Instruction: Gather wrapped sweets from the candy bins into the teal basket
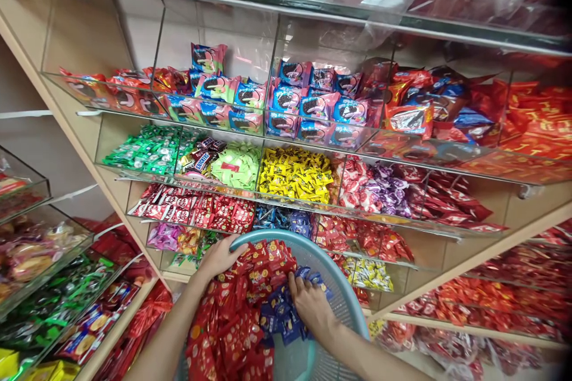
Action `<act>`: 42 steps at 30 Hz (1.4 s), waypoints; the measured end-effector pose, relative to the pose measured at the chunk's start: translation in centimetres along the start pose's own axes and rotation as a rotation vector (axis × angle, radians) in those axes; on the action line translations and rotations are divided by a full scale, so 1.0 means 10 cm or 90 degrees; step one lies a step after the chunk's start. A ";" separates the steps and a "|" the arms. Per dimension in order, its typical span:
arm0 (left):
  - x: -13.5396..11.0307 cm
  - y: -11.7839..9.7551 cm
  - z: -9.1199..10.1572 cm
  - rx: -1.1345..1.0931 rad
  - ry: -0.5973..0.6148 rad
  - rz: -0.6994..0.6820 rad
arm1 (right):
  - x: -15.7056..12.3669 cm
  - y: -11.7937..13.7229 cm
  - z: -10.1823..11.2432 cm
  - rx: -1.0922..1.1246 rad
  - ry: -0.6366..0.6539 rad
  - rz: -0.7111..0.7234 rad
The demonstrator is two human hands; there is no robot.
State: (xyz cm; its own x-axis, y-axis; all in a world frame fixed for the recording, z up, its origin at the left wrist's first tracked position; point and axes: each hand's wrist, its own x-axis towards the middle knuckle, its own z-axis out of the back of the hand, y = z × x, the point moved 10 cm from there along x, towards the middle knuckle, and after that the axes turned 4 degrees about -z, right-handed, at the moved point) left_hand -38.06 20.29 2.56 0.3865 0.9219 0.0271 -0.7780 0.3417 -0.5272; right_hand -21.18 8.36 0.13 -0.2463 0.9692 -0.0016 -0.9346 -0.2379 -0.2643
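A teal plastic basket (346, 274) is right in front of me, below the shelves. My left hand (222, 257) grips its upper left rim, thumb over the edge. Red candy packets (236, 315) fill the basket's left side. Blue candy packets (281, 312) lie in a smaller heap near the middle, against the red ones. Over this heap, my right hand (313, 306) has its fingers curled down onto some blue packets; the fingertips are partly hidden among them.
Clear-fronted shelves (263, 199) hold sorted sweets, including yellow candies (295, 175), green candies (145, 149) and blue-pink biscuit packs (297, 101). Another rack (44, 286) stands at the left. More red packets (487, 297) fill shelves at the right. A wooden side panel (75, 137) slants along the left.
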 end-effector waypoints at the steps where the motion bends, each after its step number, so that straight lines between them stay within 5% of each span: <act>1: 0.00 0.00 0.00 0.000 0.002 0.000 | -0.01 0.00 0.00 0.004 0.007 -0.001; 8: -0.01 -0.02 0.02 -0.004 0.007 0.015 | 0.00 -0.10 0.19 0.041 0.054 -0.010; 15: -0.02 -0.02 0.02 -0.002 0.005 0.006 | 0.62 -0.83 0.65 0.121 -0.038 -0.092; 25: -0.02 -0.01 0.02 0.002 -0.003 0.010 | 1.50 -1.08 -0.02 0.172 0.186 -0.069; 42: -0.01 0.01 0.01 0.007 -0.005 0.009 | 1.53 -1.12 -0.12 0.124 0.205 -0.109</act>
State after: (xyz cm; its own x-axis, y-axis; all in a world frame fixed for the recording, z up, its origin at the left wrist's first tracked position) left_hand -38.25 20.27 2.60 0.3717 0.9280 0.0261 -0.7887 0.3305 -0.5185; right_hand -14.22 25.93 1.92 -0.0186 0.9590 -0.2829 -0.9939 -0.0485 -0.0992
